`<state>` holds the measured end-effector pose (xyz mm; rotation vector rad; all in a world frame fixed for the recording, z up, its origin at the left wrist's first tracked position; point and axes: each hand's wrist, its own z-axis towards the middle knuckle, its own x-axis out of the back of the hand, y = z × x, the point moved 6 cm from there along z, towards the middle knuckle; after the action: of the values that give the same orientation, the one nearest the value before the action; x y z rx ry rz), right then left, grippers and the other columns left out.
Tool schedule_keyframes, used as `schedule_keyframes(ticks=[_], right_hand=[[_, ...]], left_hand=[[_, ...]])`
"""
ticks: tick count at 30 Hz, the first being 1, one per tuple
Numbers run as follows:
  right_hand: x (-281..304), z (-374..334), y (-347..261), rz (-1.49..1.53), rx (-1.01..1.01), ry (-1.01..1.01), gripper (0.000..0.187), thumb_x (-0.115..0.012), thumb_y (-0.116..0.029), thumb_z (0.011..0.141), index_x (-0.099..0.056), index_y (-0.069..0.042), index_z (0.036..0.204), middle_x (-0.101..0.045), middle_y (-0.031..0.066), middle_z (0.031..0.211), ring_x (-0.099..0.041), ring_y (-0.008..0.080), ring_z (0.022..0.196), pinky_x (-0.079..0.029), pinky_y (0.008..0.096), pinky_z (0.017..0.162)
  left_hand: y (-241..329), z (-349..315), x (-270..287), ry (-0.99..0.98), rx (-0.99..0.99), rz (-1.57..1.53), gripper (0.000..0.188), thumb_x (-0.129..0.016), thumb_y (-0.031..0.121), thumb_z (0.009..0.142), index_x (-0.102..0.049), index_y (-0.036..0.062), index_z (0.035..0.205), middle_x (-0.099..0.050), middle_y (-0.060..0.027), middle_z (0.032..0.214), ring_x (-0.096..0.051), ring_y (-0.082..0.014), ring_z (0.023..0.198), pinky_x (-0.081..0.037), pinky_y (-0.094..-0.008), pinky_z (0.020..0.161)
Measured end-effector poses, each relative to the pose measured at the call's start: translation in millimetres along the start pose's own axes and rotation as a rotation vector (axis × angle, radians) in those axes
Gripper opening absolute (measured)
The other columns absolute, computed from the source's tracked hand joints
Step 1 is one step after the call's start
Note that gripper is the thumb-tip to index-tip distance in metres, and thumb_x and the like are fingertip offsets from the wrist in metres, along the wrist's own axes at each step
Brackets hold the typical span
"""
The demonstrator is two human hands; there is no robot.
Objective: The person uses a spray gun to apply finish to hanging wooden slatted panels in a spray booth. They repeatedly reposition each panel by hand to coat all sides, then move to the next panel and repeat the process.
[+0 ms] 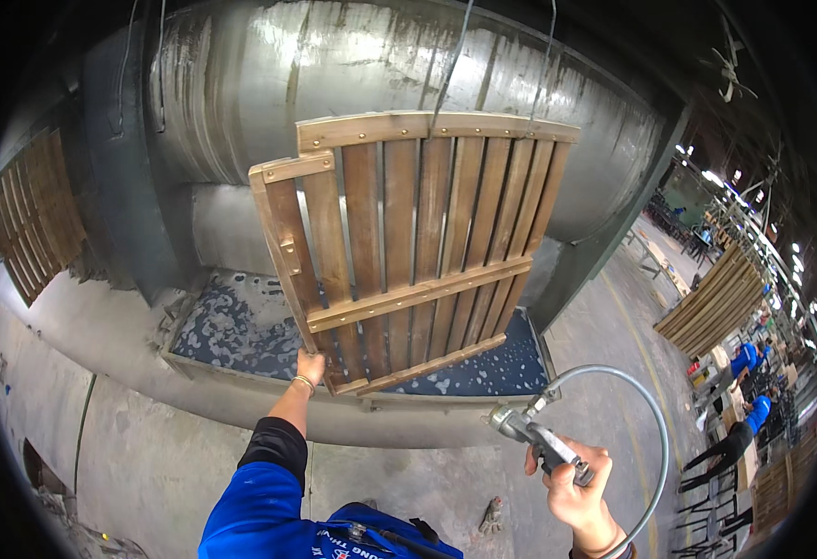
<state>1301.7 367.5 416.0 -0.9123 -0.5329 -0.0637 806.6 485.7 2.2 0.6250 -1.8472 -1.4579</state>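
Observation:
A slatted wooden panel [399, 214] with crosspieces and screw heads hangs tilted from thin wires. My left hand [310, 365] grips its lower left edge, fingers closed round the wood and partly hidden behind it. To the right, my right hand [576, 484] is wrapped round the handle of a metal spray gun [539, 436]. The gun's nozzle end points up and left, apart from the panel's lower right part. A grey hose [658, 419] loops from the gun down past my right wrist. I cannot make out any spray.
Behind the panel stands a large curved metal booth wall [240, 93] above a trough [231, 317] of dark, foamy water. Other slatted panels hang at the far left [35, 214] and far right [716, 298]. Two people in blue are among benches at the right, including one person [744, 433].

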Motion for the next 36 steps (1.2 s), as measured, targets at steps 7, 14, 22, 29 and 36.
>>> schedule_keyframes(ticks=[7,14,22,29,36], right_hand=[[20,11,-32,0.376,0.229,0.324,0.099,-0.04,-0.087,0.087,-0.062,0.009,0.085,-0.053,0.0161,0.051,-0.048,0.0166,0.04,-0.038,0.0291,0.039],[52,40,-46,0.104,0.316,0.354,0.065,-0.042,-0.052,0.106,-0.067,0.008,0.109,-0.063,0.0083,0.064,-0.051,0.0102,0.046,-0.037,0.0244,0.041],[138,54,21,-0.207,-0.096,0.984,0.057,-0.042,-0.055,0.108,-0.064,-0.005,0.094,-0.06,0.0028,0.069,-0.046,0.004,0.049,-0.027,0.0189,0.039],[30,13,-4,0.136,0.089,0.319,0.082,-0.042,-0.075,0.098,-0.067,0.003,0.103,-0.061,0.0118,0.062,-0.045,0.0077,0.042,-0.029,0.0229,0.036],[-2,9,-51,0.11,0.341,0.183,0.083,-0.049,-0.067,0.1,-0.071,0.013,0.097,-0.07,0.0108,0.075,-0.061,0.0153,0.063,-0.047,0.0301,0.056]], left_hand=[[7,-11,-2,-0.008,0.067,-0.015,0.059,-0.067,0.02,0.083,-0.049,-0.0088,0.132,-0.065,-0.0277,0.123,-0.063,-0.0382,0.117,-0.047,-0.0399,0.102],[19,-20,1,0.053,0.047,-0.047,0.052,-0.065,0.015,0.082,-0.052,-0.0101,0.125,-0.068,-0.0264,0.117,-0.067,-0.0339,0.108,-0.051,-0.0393,0.096],[2,-6,-5,0.002,0.019,-0.095,0.051,-0.065,0.012,0.082,-0.053,-0.0073,0.127,-0.07,-0.0213,0.116,-0.068,-0.0308,0.105,-0.052,-0.0381,0.093],[26,-31,3,-0.001,0.059,0.034,0.055,-0.062,0.015,0.081,-0.054,-0.008,0.131,-0.068,-0.028,0.119,-0.066,-0.039,0.115,-0.049,-0.0415,0.102],[38,-35,6,0.005,0.065,0.091,0.053,-0.067,0.022,0.083,-0.06,-0.0085,0.126,-0.07,-0.0279,0.114,-0.068,-0.04,0.11,-0.052,-0.0398,0.096]])
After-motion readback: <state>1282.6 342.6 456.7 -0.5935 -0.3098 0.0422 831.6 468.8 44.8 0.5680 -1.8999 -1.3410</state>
